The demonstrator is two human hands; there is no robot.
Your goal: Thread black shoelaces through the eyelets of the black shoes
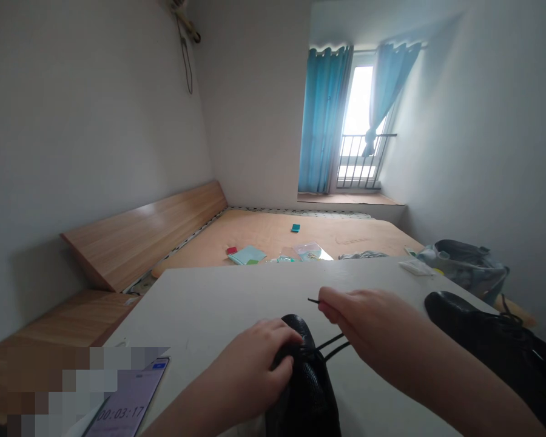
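A black leather shoe [312, 388] stands on the white table in front of me, toe pointing away. My left hand [273, 355] curls over its lacing from the left, the thumb bent against the upper; what its fingertips press on is partly hidden. To the right of the shoe, my right hand [355, 306] pinches a black shoelace [332, 345], and the lace's tip sticks out to the left of the fingers. Two strands run taut from the shoe toward that hand. A second black laced shoe [486, 328] lies at the right, partly behind my right forearm.
A phone [127, 397] showing a timer lies at the table's left. On the far right edge of the table [236, 297] is a clear plastic packet [417, 267]. Beyond it, a bed [259, 224] holds several small packets, and a grey bag [468, 264] sits at right.
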